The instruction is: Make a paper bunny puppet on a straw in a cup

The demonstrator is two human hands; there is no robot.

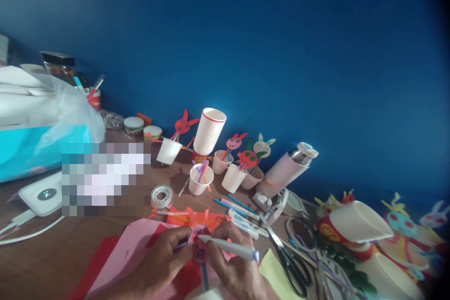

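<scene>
My left hand [172, 253] pinches the left edge of a small round pink paper bunny face [200, 256] with ears at its top. Purple marks are drawn on the face, and a blue straw [206, 277] runs down from it. In my right hand [234, 260] is a white marker pen [234, 247] with a purple end, its tip touching or just above the face. A thin purple item shows by my left fingers; I cannot make out what it is. Beneath both hands lie pink paper [121, 255] and red and orange sheets.
Scissors [286, 258] and yellow paper [276, 272] lie to the right. Behind stand a paper cup with straws [201, 180], several bunny-faced cups, a cup stack [210, 133] and a leaning flask [286, 171]. A tape roll [161, 195] and a power bank [44, 194] are left.
</scene>
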